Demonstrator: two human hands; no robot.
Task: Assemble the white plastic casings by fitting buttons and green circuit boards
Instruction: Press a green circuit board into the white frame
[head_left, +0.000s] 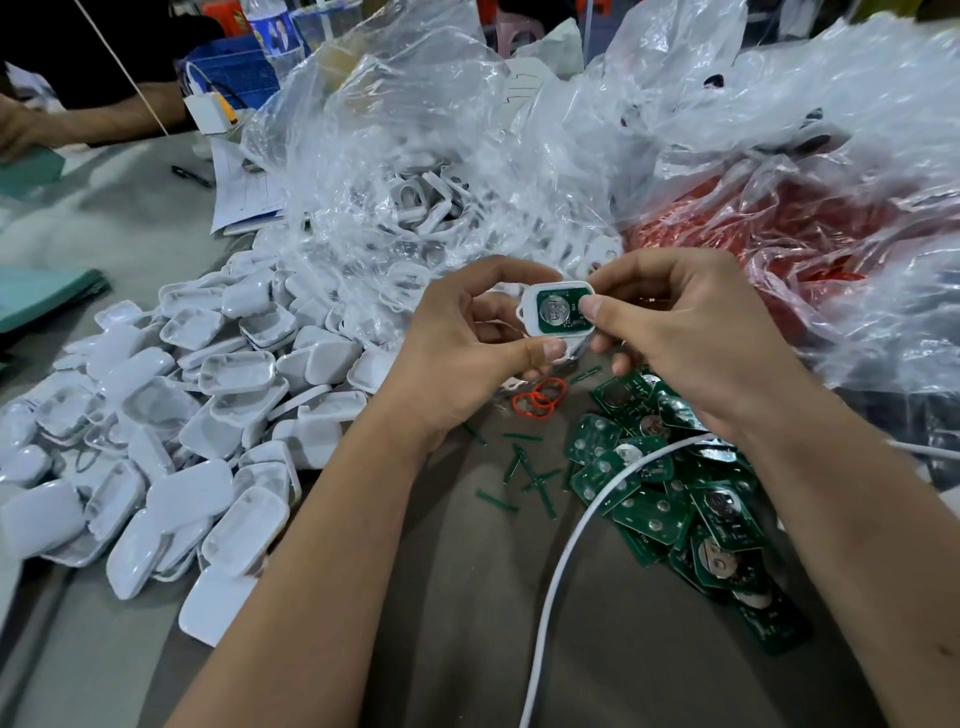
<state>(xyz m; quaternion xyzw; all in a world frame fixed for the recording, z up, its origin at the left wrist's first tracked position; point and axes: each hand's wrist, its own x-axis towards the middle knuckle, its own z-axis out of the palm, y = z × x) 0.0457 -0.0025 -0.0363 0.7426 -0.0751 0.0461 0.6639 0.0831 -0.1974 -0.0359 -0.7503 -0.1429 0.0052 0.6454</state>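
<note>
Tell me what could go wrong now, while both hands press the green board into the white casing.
The right hand thumb presses only one edge of the circuit board, so it may seat tilted in the casing. The left hand pinches only the casing's edge, so it might slip.

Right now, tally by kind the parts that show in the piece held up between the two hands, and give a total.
white casing: 1
green circuit board, seated in the casing: 1
round silver disc on the board: 1
Total: 3
The left hand and the right hand both grip the casing.
</note>
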